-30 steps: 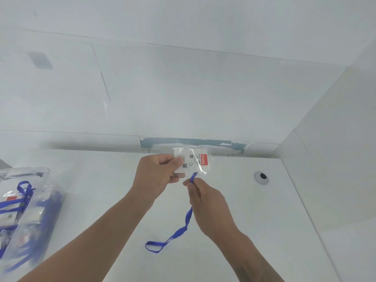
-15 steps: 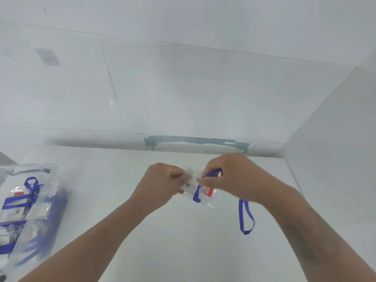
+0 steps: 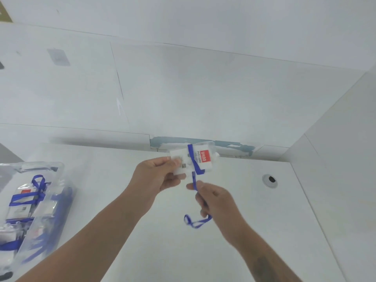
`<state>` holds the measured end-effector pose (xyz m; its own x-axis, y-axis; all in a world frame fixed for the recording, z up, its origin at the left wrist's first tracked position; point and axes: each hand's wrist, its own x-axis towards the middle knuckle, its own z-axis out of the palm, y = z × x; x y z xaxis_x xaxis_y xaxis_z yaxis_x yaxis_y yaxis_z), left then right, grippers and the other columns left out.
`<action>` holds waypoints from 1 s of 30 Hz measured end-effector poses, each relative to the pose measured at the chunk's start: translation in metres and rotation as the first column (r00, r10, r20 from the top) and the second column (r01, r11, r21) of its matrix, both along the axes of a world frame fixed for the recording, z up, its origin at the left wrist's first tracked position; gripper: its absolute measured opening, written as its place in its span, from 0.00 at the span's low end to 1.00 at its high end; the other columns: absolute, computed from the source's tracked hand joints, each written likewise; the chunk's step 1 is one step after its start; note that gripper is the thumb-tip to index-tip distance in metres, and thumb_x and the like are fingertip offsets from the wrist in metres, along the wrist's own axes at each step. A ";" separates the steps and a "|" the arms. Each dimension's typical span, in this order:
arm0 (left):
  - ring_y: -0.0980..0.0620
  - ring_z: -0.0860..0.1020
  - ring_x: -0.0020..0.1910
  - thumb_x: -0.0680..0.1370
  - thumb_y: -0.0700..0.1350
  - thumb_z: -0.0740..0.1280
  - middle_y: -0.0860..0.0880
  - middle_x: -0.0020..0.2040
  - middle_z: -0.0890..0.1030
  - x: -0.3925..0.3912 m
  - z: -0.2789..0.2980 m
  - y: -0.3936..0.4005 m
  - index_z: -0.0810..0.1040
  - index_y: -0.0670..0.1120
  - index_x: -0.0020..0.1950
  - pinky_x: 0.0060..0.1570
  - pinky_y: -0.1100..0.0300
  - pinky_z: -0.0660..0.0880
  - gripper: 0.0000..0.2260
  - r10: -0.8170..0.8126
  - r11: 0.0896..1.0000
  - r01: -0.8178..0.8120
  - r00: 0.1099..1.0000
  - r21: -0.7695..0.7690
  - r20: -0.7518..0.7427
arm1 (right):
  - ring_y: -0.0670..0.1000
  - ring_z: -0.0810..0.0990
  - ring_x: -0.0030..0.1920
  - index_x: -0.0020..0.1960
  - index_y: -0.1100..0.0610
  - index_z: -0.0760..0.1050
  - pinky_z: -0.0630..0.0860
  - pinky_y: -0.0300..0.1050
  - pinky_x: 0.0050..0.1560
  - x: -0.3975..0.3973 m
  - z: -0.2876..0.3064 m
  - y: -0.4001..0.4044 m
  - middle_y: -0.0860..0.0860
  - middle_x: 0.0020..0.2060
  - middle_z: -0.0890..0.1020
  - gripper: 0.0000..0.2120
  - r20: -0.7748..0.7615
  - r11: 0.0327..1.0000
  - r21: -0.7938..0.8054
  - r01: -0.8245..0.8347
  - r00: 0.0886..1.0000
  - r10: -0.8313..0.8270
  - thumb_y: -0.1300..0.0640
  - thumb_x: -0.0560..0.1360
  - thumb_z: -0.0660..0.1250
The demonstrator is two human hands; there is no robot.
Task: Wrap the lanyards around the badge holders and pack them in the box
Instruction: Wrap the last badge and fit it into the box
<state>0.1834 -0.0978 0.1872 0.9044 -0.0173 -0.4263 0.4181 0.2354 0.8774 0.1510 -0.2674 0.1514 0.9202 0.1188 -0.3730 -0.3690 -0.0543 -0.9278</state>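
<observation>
Head view: wrapping is under way. Left hand pinches the badge holder above the table; right hand grips the blue lanyard (one turn visible). Next probably another turn; box sits far left.

A white table fills the lower part of the view, set into a corner where a white back wall meets a white side panel on the right. The back wall is made of large panels with thin seams — one near-vertical seam left of centre. Along its base runs a patch of bluish, scraped paint. A round cable grommet with a dark hole sits in the table near the right corner. A faint grey rectangle marks the wall at upper left. The light is even and soft — a dim shadow lies under the wall's lower ledge.
</observation>
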 end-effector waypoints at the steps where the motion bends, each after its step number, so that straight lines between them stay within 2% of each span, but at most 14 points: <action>1: 0.48 0.85 0.40 0.77 0.42 0.71 0.44 0.45 0.87 0.003 -0.003 0.004 0.84 0.41 0.50 0.42 0.58 0.82 0.06 0.051 0.992 -0.053 0.999 0.114 0.021 | 0.44 0.66 0.27 0.45 0.51 0.84 0.66 0.38 0.33 -0.008 -0.001 0.008 0.45 0.28 0.71 0.14 0.037 0.992 -0.106 -0.067 0.997 0.072 0.56 0.82 0.60; 3: 0.50 0.86 0.37 0.77 0.44 0.71 0.46 0.43 0.86 0.007 -0.009 0.012 0.84 0.45 0.45 0.42 0.55 0.83 0.04 0.019 0.924 -0.054 0.995 0.379 0.096 | 0.42 0.73 0.33 0.49 0.47 0.82 0.71 0.36 0.38 -0.021 0.010 0.012 0.43 0.32 0.76 0.13 0.124 0.884 -0.414 -0.217 0.949 0.291 0.51 0.82 0.59; 5: 0.52 0.85 0.36 0.77 0.45 0.70 0.49 0.40 0.86 0.003 -0.014 0.020 0.85 0.48 0.42 0.43 0.54 0.83 0.06 -0.150 0.835 0.058 0.981 0.547 0.125 | 0.45 0.76 0.42 0.51 0.51 0.78 0.74 0.42 0.48 -0.023 0.026 0.010 0.45 0.39 0.78 0.15 0.161 0.635 -0.730 -0.253 0.840 0.519 0.46 0.81 0.56; 6: 0.52 0.84 0.35 0.78 0.45 0.70 0.50 0.38 0.86 0.000 -0.016 0.024 0.85 0.48 0.42 0.44 0.53 0.82 0.07 -0.238 0.792 0.126 0.965 0.597 0.113 | 0.47 0.76 0.44 0.50 0.51 0.75 0.74 0.46 0.50 -0.018 0.038 0.008 0.46 0.41 0.77 0.14 0.154 0.516 -0.828 -0.217 0.798 0.583 0.45 0.81 0.55; 8: 0.52 0.84 0.37 0.78 0.44 0.69 0.51 0.38 0.86 -0.007 -0.017 0.032 0.86 0.49 0.43 0.44 0.54 0.81 0.07 -0.365 0.722 0.238 0.929 0.649 0.065 | 0.46 0.76 0.46 0.52 0.46 0.75 0.74 0.46 0.49 -0.003 0.058 0.002 0.44 0.45 0.77 0.11 0.155 0.422 -0.895 -0.143 0.789 0.595 0.45 0.81 0.55; 10: 0.52 0.84 0.39 0.78 0.45 0.69 0.52 0.39 0.86 -0.013 -0.014 0.040 0.86 0.50 0.46 0.43 0.56 0.81 0.06 -0.425 0.713 0.318 0.905 0.625 0.023 | 0.39 0.76 0.46 0.52 0.42 0.79 0.72 0.39 0.47 0.011 0.071 -0.002 0.38 0.47 0.80 0.09 0.192 0.485 -0.864 -0.136 0.801 0.567 0.46 0.80 0.60; 12: 0.51 0.84 0.39 0.78 0.45 0.70 0.52 0.41 0.87 -0.016 -0.010 0.042 0.86 0.50 0.47 0.41 0.58 0.82 0.05 -0.456 0.753 0.379 0.890 0.537 0.012 | 0.36 0.78 0.44 0.47 0.44 0.83 0.72 0.31 0.44 0.026 0.075 -0.007 0.35 0.44 0.83 0.05 0.230 0.664 -0.723 -0.188 0.841 0.489 0.49 0.77 0.67; 14: 0.51 0.84 0.39 0.78 0.44 0.70 0.50 0.42 0.87 -0.021 -0.003 0.046 0.86 0.48 0.47 0.40 0.60 0.81 0.05 -0.457 0.810 0.411 0.889 0.418 0.012 | 0.38 0.80 0.40 0.43 0.47 0.84 0.73 0.29 0.40 0.037 0.072 -0.007 0.39 0.40 0.85 0.03 0.235 0.827 -0.518 -0.217 0.894 0.382 0.54 0.74 0.72; 17: 0.49 0.84 0.39 0.77 0.43 0.70 0.44 0.44 0.86 -0.029 0.002 0.054 0.87 0.45 0.46 0.39 0.61 0.80 0.06 -0.395 0.901 0.381 0.918 0.209 0.029 | 0.46 0.80 0.37 0.42 0.54 0.85 0.75 0.39 0.39 0.037 0.054 0.003 0.48 0.37 0.85 0.04 0.154 0.974 -0.178 -0.142 0.973 0.170 0.60 0.74 0.72; 19: 0.48 0.83 0.39 0.77 0.42 0.70 0.43 0.44 0.86 -0.031 0.002 0.054 0.86 0.43 0.45 0.38 0.61 0.80 0.06 -0.283 0.959 0.281 0.959 0.041 0.032 | 0.54 0.79 0.35 0.37 0.57 0.83 0.78 0.48 0.37 0.028 0.032 0.017 0.52 0.33 0.83 0.13 0.090 0.999 -0.028 -0.036 0.995 0.038 0.69 0.74 0.66; 22: 0.48 0.84 0.38 0.77 0.42 0.70 0.43 0.45 0.86 -0.026 -0.002 0.057 0.84 0.41 0.48 0.38 0.61 0.81 0.05 -0.012 0.994 0.009 1.000 -0.106 -0.026 | 0.46 0.70 0.27 0.34 0.54 0.79 0.72 0.38 0.30 0.000 0.010 0.048 0.45 0.25 0.74 0.16 0.092 0.978 -0.206 0.037 0.996 -0.019 0.67 0.77 0.64; 25: 0.49 0.85 0.37 0.77 0.42 0.71 0.45 0.43 0.86 -0.019 -0.008 0.065 0.83 0.44 0.45 0.40 0.59 0.83 0.03 0.137 0.980 -0.136 0.991 0.147 0.004 | 0.40 0.72 0.33 0.42 0.44 0.79 0.66 0.30 0.35 -0.027 0.006 0.067 0.37 0.30 0.76 0.10 0.234 0.897 -0.429 -0.105 0.947 0.222 0.53 0.80 0.64; 28: 0.50 0.85 0.36 0.78 0.43 0.70 0.48 0.39 0.86 -0.022 -0.016 0.075 0.82 0.51 0.39 0.40 0.57 0.83 0.08 0.023 0.889 -0.067 0.995 0.453 0.101 | 0.42 0.73 0.40 0.47 0.45 0.80 0.67 0.32 0.41 -0.030 0.017 0.066 0.39 0.36 0.75 0.08 0.329 0.757 -0.642 -0.121 0.849 0.414 0.52 0.80 0.63; 30: 0.50 0.85 0.35 0.77 0.43 0.69 0.50 0.36 0.85 -0.025 -0.021 0.084 0.84 0.51 0.38 0.40 0.55 0.83 0.09 -0.094 0.830 0.016 0.989 0.558 0.111 | 0.41 0.76 0.44 0.51 0.44 0.82 0.69 0.31 0.45 -0.021 0.032 0.064 0.40 0.41 0.78 0.07 0.342 0.729 -0.675 -0.115 0.826 0.447 0.53 0.77 0.67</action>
<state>0.1579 -0.0141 0.1664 0.9562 0.1353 -0.2596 0.2904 -0.3269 0.8993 0.1297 -0.2031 0.1838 0.9523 0.3050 -0.0089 0.2130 -0.6854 -0.6963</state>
